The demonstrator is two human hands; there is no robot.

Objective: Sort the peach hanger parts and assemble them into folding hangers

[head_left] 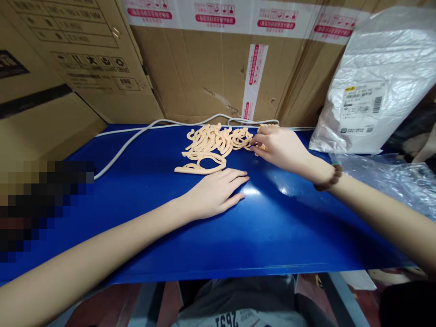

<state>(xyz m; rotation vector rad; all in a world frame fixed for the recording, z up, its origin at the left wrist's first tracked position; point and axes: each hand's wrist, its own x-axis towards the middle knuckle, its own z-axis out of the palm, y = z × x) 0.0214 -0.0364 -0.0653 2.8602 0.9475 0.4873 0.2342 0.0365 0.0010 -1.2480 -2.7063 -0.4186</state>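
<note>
On the blue table (146,245) lies a pile of curved, pale wooden pieces (207,138), with ring-like ones (240,138) at its right. A larger curved wooden frame (200,170) rests in front of the pile. My left hand (216,193) is flat on the table just right of and below that frame, fingers apart and holding nothing. My right hand (281,145) reaches over the right end of the pile with its fingers bent at the pieces; whether it grips one is hidden.
Cardboard boxes (190,77) stand behind the table and at the left. A pale cable (127,143) runs along the back. At the right are a white plastic parcel (361,91) and clear plastic wrap (384,181). A person's hand (425,147) shows at the right edge.
</note>
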